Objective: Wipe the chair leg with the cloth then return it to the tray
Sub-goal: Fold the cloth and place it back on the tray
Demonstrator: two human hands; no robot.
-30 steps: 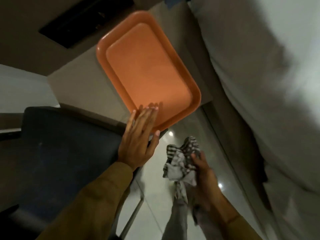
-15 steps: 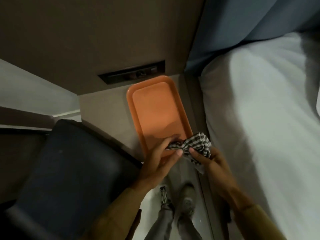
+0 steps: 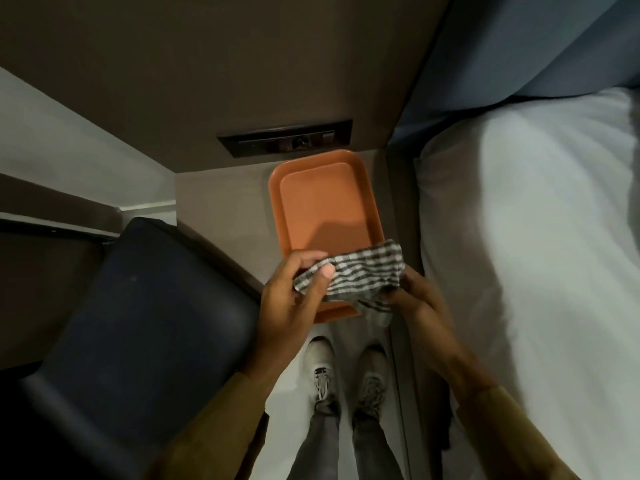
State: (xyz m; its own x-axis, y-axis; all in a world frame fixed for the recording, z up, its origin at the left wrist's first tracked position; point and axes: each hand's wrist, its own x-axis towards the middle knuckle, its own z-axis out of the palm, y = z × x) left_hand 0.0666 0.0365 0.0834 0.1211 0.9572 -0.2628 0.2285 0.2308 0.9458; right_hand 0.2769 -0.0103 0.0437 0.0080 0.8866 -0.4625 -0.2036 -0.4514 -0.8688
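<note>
Your left hand [image 3: 291, 299] and right hand [image 3: 415, 299] each pinch the checked cloth [image 3: 360, 271] taut over the tray [image 3: 322, 202] near edge, apparently for laying down.

No text, label or number can be read on anything here.

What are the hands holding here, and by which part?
Both hold the checked cloth over the orange tray: left hand pinches its left end, right hand grips its lower right edge.
</note>
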